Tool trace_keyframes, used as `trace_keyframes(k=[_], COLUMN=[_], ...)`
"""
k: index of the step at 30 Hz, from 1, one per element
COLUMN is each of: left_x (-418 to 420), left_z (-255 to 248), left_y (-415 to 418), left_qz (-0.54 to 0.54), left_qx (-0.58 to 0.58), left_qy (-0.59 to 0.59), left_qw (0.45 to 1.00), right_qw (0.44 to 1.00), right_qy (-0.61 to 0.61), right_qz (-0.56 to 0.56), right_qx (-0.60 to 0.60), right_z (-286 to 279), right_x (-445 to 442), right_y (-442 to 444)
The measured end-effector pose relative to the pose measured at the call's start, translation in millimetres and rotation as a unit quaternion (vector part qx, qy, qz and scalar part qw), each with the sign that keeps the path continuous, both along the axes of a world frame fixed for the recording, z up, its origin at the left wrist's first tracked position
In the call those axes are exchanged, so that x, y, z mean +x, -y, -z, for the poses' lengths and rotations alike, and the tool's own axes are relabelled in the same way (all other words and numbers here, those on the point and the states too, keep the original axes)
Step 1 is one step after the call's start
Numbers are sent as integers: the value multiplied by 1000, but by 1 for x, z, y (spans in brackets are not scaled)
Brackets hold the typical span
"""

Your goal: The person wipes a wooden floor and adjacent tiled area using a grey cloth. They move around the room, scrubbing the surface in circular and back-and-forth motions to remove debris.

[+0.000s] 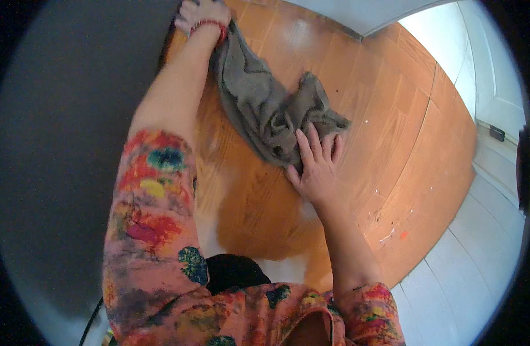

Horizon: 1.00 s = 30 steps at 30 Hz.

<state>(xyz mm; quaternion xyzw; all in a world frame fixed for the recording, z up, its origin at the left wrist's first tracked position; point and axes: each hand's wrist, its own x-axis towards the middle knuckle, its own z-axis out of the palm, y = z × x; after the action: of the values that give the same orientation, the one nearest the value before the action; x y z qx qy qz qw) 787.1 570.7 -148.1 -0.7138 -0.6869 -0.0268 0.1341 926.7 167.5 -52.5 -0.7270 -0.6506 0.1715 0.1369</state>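
Note:
A crumpled dark grey cloth lies stretched over the wood-look floor. At the top of the view, my left hand, with a red beaded bracelet at the wrist, is at the cloth's far end, beside the edge of a large dark surface; its fingers are partly cut off by the frame, so its hold cannot be told. My right hand rests palm down with fingers spread on the near end of the cloth and the floor beside it, not gripping it.
A large dark grey surface fills the left side. A white corner juts in at the top. White panelling stands at the right, above pale boards. Small scraps and an orange bit lie on the floor at right.

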Motion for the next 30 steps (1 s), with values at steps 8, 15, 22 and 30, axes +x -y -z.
trace_keyframes(k=[8,15,22,30], left_x=[111,177,112,-90], left_z=[-56,-72,-110,-131], left_y=[91,235,252,204], left_qz=[202,547,422,34], left_qx=[-130,-164,-47,-248], left_qy=[-50,75,135,40], left_qw=[969,817,895,967], right_qw=[1000,997,988,991], right_qy=[19,68,5,-111], right_qz=[13,-23,-23,-2], right_qx=[-5,17,151,78], right_z=[1,17,23,-1], right_x=[8,5,14,-35], right_y=[10,14,20,38])
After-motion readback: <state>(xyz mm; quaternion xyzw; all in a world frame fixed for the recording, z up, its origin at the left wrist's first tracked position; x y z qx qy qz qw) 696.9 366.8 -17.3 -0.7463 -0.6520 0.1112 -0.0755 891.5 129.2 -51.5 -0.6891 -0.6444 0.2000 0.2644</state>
